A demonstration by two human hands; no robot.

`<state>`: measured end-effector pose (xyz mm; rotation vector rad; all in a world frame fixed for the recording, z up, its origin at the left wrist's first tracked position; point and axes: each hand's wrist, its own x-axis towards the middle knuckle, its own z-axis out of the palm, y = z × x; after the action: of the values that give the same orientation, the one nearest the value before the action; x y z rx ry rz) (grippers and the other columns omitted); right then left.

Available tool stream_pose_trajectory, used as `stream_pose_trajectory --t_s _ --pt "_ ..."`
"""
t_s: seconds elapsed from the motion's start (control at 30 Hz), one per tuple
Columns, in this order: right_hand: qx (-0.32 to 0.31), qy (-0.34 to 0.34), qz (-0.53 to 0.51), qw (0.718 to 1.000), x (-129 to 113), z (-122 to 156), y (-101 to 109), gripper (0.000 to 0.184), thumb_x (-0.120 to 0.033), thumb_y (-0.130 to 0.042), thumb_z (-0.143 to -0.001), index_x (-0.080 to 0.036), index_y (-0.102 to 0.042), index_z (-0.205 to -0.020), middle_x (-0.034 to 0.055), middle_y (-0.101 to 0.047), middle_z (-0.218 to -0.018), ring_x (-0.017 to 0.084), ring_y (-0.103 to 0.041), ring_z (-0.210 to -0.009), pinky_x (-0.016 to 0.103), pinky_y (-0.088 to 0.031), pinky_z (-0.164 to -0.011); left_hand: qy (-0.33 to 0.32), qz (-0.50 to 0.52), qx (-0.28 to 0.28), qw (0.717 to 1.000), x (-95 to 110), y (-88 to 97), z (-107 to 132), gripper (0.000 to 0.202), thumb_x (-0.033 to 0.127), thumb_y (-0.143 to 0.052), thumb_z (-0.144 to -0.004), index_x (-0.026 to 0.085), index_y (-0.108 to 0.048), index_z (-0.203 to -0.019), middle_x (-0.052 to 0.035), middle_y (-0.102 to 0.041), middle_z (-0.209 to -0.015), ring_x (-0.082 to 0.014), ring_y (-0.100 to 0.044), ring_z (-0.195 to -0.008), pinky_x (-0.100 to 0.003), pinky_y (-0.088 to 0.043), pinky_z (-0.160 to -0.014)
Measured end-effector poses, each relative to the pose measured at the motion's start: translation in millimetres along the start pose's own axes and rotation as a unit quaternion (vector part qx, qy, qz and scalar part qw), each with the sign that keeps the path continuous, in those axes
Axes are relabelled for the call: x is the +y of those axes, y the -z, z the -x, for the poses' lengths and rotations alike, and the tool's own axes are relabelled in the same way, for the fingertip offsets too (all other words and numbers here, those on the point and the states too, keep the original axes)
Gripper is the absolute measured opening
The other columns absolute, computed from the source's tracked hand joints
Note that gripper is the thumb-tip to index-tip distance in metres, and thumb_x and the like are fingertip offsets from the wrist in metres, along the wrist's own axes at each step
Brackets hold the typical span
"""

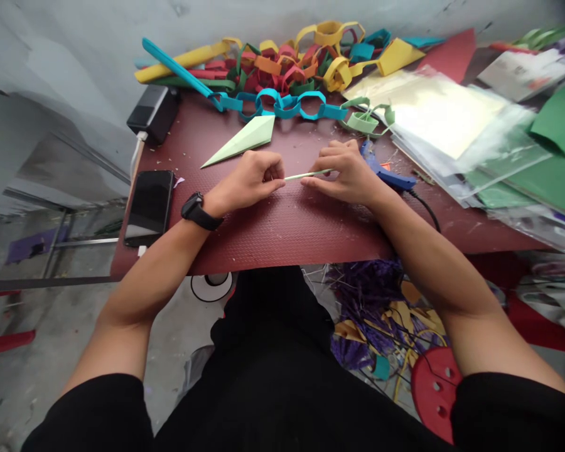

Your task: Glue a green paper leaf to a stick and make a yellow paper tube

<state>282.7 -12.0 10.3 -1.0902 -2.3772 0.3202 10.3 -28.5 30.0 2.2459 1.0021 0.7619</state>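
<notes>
The left hand (254, 179) pinches one end of a pale-green strip (297, 176); the right hand (343, 171), fingers curled, loosely holds the other, between the table's (273, 232) front and far edges. Beyond lies a folded paper cone (245, 139); a phone (149, 207) rests by the left edge.

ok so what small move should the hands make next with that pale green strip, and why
Probably bring the left hand and right hand slightly closer, gently bending the thin pale-green paper strip. It runs nearly straight between the hands, held by both, while the pale-green paper loops beyond the right hand are already curved.
</notes>
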Motion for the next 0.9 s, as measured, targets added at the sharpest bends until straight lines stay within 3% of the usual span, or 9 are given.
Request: stream_pose_trajectory --t_s 0.13,0.33,0.43,0.53,0.7,0.8,0.9 --pt "0.027 -0.013 -0.037 0.999 5.7 -2.0 0.8 0.044 -0.065 -0.060 -0.103 -0.027 -0.076 -0.089 0.0062 -0.071 -0.082 0.026 -0.060 -0.084 0.047 -0.041 -0.090 0.000 -0.033 0.018 0.999 -2.8 3.6 -1.4 0.007 0.015 -0.073 -0.093 0.019 -0.071 -0.087 -0.0049 -0.076 -0.085 -0.0149 -0.067 -0.074 -0.031 -0.056 -0.072" --pt "0.053 -0.026 -0.060 0.996 12.7 -6.0 4.6 0.049 -0.071 -0.057 -0.101 -0.028 -0.064 -0.079 0.0058 -0.066 -0.077 0.024 -0.054 -0.073 0.044 -0.042 -0.076 0.012 -0.060 0.057 0.996 -10.3 6.7 -4.5 0.002 0.019 -0.075 -0.093 0.018 -0.073 -0.093 -0.0056 -0.078 -0.090 -0.0163 -0.070 -0.079 -0.033 -0.056 -0.076" --pt "0.079 -0.044 -0.078 0.993 12.0 -5.4 10.7 0.050 -0.074 -0.059 -0.100 -0.029 -0.060 -0.078 0.0052 -0.065 -0.078 0.023 -0.052 -0.072 0.043 -0.042 -0.073 0.028 -0.076 0.122 0.989 -12.4 11.6 -6.1 0.006 0.024 -0.073 -0.097 0.019 -0.072 -0.100 -0.0072 -0.079 -0.096 -0.0180 -0.071 -0.085 -0.034 -0.058 -0.082" --pt "0.123 -0.080 -0.101 0.984 11.9 -3.1 20.4 0.053 -0.079 -0.063 -0.097 -0.029 -0.061 -0.081 0.0058 -0.066 -0.081 0.024 -0.052 -0.074 0.044 -0.042 -0.072 0.060 -0.114 0.190 0.973 -18.1 22.6 -6.8 0.014 0.032 -0.065 -0.105 0.021 -0.070 -0.112 -0.0115 -0.079 -0.117 -0.0236 -0.072 -0.105 -0.040 -0.057 -0.095" --pt "0.231 -0.131 -0.168 0.949 19.7 0.0 34.3 0.049 -0.074 -0.083 -0.086 -0.027 -0.069 -0.080 0.0052 -0.064 -0.078 0.019 -0.041 -0.070 0.042 -0.033 -0.067 0.096 -0.183 0.187 0.960 -46.8 38.3 -6.7 0.031 0.044 -0.070 -0.104 0.028 -0.064 -0.130 -0.0133 -0.069 -0.139 -0.0340 -0.061 -0.138 -0.049 -0.052 -0.109" --pt "0.280 -0.147 -0.208 0.926 28.4 -0.3 34.9 0.046 -0.069 -0.089 -0.082 -0.027 -0.071 -0.080 0.0044 -0.064 -0.075 0.019 -0.041 -0.070 0.042 -0.031 -0.068 0.119 -0.215 0.206 0.947 -70.3 38.8 -7.7 0.043 0.041 -0.078 -0.098 0.026 -0.062 -0.136 -0.0136 -0.071 -0.137 -0.0350 -0.059 -0.136 -0.053 -0.048 -0.113" --pt "0.307 -0.148 -0.258 0.904 35.1 -1.9 33.4 0.044 -0.066 -0.094 -0.077 -0.029 -0.070 -0.080 0.0042 -0.064 -0.075 0.020 -0.047 -0.070 0.044 -0.033 -0.069 0.132 -0.214 0.161 0.954 -93.1 38.1 -9.7 0.058 0.032 -0.078 -0.096 0.016 -0.056 -0.147 -0.0174 -0.072 -0.138 -0.0342 -0.056 -0.133 -0.055 -0.046 -0.112"
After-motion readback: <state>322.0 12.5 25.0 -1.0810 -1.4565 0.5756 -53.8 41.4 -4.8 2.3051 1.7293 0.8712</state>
